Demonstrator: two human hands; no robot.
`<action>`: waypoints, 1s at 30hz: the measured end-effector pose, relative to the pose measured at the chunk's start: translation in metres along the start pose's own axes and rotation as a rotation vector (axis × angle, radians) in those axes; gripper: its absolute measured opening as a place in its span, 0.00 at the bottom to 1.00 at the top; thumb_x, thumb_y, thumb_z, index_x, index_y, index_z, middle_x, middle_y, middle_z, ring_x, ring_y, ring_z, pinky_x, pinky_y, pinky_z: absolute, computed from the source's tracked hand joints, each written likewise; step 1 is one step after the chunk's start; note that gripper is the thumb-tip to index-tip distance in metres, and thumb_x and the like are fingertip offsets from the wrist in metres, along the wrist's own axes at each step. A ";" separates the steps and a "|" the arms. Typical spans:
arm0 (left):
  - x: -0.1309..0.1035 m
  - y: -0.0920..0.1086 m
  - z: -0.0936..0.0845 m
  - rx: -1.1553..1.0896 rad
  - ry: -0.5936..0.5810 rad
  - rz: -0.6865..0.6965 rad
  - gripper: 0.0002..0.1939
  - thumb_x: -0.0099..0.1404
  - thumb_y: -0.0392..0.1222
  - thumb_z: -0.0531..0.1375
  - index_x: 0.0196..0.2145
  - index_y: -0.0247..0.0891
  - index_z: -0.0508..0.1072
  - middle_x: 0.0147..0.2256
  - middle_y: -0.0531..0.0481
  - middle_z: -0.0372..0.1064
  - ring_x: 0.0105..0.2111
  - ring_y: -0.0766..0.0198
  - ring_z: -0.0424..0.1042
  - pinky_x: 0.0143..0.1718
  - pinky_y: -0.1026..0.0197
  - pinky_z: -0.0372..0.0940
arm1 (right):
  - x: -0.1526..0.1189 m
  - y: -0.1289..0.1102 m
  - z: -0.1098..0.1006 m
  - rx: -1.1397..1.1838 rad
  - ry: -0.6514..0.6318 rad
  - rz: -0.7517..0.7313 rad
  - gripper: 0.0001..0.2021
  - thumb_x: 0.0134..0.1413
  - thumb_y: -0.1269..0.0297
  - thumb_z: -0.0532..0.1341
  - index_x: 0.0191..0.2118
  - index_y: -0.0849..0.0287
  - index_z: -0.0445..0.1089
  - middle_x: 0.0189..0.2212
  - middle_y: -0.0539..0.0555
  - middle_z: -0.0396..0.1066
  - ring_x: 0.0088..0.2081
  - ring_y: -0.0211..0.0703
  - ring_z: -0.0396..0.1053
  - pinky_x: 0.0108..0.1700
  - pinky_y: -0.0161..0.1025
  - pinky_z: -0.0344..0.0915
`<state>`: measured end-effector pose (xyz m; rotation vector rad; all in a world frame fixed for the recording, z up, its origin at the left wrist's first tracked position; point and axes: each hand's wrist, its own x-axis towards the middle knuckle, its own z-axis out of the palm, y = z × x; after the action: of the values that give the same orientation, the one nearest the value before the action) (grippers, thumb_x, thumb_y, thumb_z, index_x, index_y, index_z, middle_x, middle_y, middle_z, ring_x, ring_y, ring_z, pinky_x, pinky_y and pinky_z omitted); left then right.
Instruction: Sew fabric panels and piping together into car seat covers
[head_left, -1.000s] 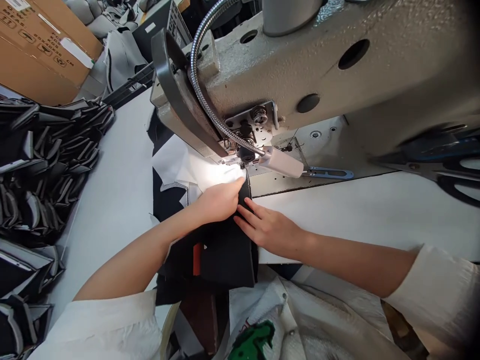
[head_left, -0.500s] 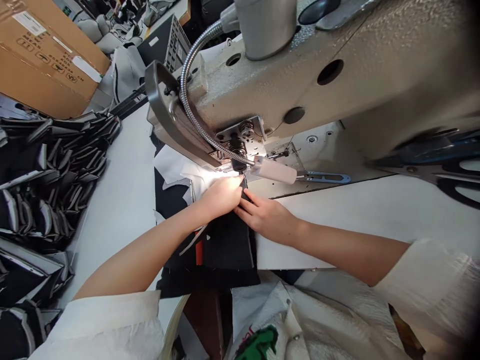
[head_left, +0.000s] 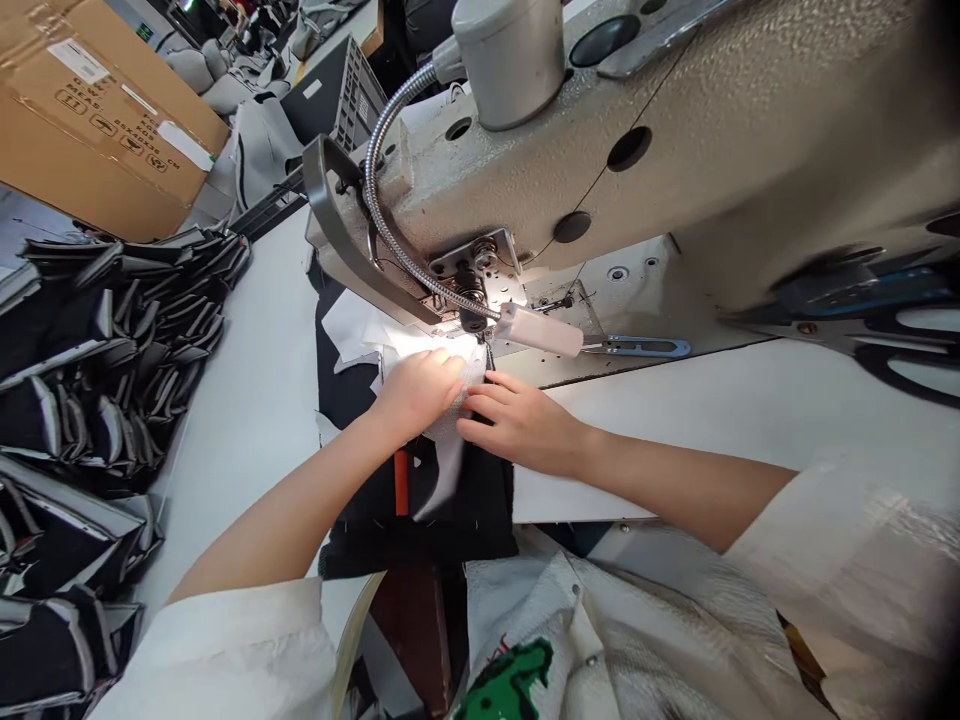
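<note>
Left hand (head_left: 420,395): fingers curled on white cloth (head_left: 471,372); grip, cannot tell.
Right hand (head_left: 525,425): fingers open, touching cloth.
Lamp (head_left: 540,330): two o'clock, covers machine (head_left: 697,150) partly.
Box (head_left: 105,120): ten o'clock.
Scissors (head_left: 855,335): three o'clock.

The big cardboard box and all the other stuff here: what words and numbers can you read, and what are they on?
"MEAS", on the cardboard box.
"KGS", seemingly, on the same box.
"CM", on the same box, after numbers too blurred to trust.
Too small or blurred to read: the box's white label and the dark crate's label.
Red letters by the green picture on the clothing: partly hidden, unreadable.
</note>
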<state>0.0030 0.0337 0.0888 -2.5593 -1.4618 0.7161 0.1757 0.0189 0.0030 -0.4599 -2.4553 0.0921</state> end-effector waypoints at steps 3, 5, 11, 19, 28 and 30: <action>0.010 0.002 0.012 -0.027 0.100 -0.085 0.12 0.66 0.39 0.51 0.44 0.36 0.70 0.40 0.43 0.70 0.40 0.55 0.70 0.36 0.58 0.64 | 0.002 -0.007 0.008 -0.083 0.008 -0.055 0.12 0.60 0.77 0.50 0.43 0.59 0.67 0.38 0.57 0.67 0.44 0.42 0.63 0.49 0.44 0.58; 0.012 0.004 0.016 -0.047 0.160 -0.096 0.15 0.66 0.40 0.51 0.49 0.38 0.69 0.44 0.44 0.70 0.42 0.56 0.69 0.36 0.59 0.63 | 0.003 -0.010 0.009 -0.114 -0.016 -0.050 0.11 0.60 0.78 0.49 0.38 0.61 0.67 0.35 0.57 0.68 0.41 0.42 0.64 0.46 0.43 0.60; 0.012 0.015 0.021 -0.090 0.268 -0.170 0.17 0.66 0.36 0.50 0.48 0.44 0.72 0.43 0.47 0.71 0.43 0.56 0.68 0.40 0.58 0.63 | -0.005 -0.009 -0.004 -0.124 -0.156 -0.023 0.12 0.58 0.79 0.48 0.33 0.63 0.66 0.30 0.56 0.67 0.31 0.40 0.65 0.29 0.35 0.60; 0.012 0.028 0.025 -0.181 0.322 -0.251 0.19 0.66 0.47 0.53 0.51 0.39 0.70 0.41 0.44 0.69 0.41 0.54 0.67 0.40 0.55 0.63 | -0.019 -0.014 -0.003 -0.097 -0.139 -0.026 0.14 0.60 0.78 0.47 0.40 0.67 0.68 0.39 0.64 0.70 0.48 0.46 0.67 0.35 0.36 0.67; 0.022 0.031 0.038 -0.194 0.393 -0.246 0.15 0.65 0.34 0.50 0.40 0.40 0.76 0.37 0.44 0.70 0.40 0.55 0.66 0.40 0.55 0.62 | -0.019 -0.014 -0.001 -0.091 -0.139 0.001 0.14 0.60 0.79 0.47 0.37 0.67 0.70 0.35 0.61 0.72 0.47 0.45 0.70 0.40 0.37 0.70; 0.020 0.029 0.037 -0.223 0.374 -0.220 0.15 0.64 0.33 0.50 0.40 0.39 0.76 0.37 0.44 0.70 0.40 0.55 0.66 0.41 0.55 0.62 | -0.020 -0.015 -0.001 -0.101 -0.101 -0.006 0.14 0.60 0.80 0.47 0.38 0.68 0.70 0.36 0.61 0.73 0.48 0.45 0.70 0.43 0.37 0.70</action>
<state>0.0176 0.0298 0.0399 -2.4455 -1.7245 0.0415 0.1865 -0.0023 -0.0047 -0.5035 -2.5694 -0.0120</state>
